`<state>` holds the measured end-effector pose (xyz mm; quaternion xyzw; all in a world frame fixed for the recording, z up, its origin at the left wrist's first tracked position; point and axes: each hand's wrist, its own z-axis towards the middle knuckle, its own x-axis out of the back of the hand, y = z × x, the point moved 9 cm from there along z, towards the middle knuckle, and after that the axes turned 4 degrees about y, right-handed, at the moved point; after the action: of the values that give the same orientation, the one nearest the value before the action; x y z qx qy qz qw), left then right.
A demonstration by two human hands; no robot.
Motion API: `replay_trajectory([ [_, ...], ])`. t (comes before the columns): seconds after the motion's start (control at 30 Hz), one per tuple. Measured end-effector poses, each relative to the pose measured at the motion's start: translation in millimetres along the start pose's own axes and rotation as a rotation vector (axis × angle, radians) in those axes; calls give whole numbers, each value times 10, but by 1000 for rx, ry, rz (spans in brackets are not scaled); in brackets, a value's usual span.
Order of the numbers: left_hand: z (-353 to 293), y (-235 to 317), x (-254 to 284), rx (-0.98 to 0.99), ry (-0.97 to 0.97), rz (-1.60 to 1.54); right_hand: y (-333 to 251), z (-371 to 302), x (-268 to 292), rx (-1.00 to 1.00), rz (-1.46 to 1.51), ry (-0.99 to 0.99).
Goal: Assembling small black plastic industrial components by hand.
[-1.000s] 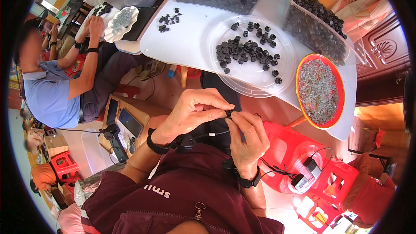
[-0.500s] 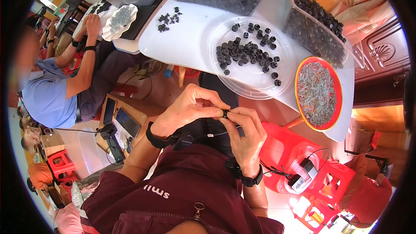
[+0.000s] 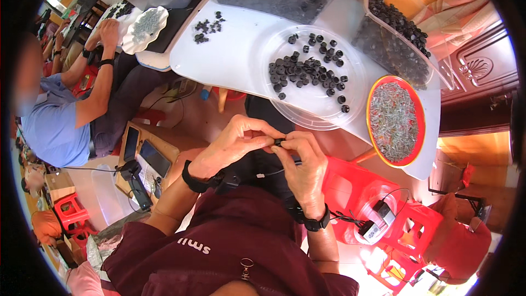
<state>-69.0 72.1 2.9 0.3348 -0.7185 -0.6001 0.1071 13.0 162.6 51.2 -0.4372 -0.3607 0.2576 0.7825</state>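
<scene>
My left hand (image 3: 230, 147) and my right hand (image 3: 303, 161) meet in front of my body, below the table edge. Between their fingertips is a small black plastic part (image 3: 279, 142), pinched from both sides and partly hidden by the fingers. Ahead, a round clear plastic tray (image 3: 313, 111) on the white table carries many loose black plastic parts (image 3: 298, 70) of a similar kind. To its right stands a red bowl with a yellow rim (image 3: 416, 141), filled with thin, shiny pieces (image 3: 393, 115). A small cluster of black pieces (image 3: 203, 30) lies at the table's left.
Large clear bins (image 3: 268, 0) of black parts line the back of the white table (image 3: 219, 60). At left, a co-worker in a blue shirt (image 3: 57, 129) sits near a white scalloped dish (image 3: 130, 44). A red stool (image 3: 342, 186) with a power strip (image 3: 371, 233) is at my right.
Both hands have shifted slightly down and left in the picture, still pinching the black part. The whole scene has moved slightly left. The co-worker's hands have shifted a little.
</scene>
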Motion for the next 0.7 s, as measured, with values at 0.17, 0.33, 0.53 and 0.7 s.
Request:
replay_trajectory([
  [0.17, 35, -59, -40, -55, 23, 15, 80, -20, -47, 33, -57, 19],
  [0.33, 72, -97, -96, -119, 16, -59, 110, -9, -35, 55, -73, 32],
  [0.53, 65, -95, -135, -151, 44, -67, 132, 22, -18, 55, -69, 34],
  [0.7, 57, -74, -165, -152, 23, -51, 235, 62, 43, -116, 18, -3],
])
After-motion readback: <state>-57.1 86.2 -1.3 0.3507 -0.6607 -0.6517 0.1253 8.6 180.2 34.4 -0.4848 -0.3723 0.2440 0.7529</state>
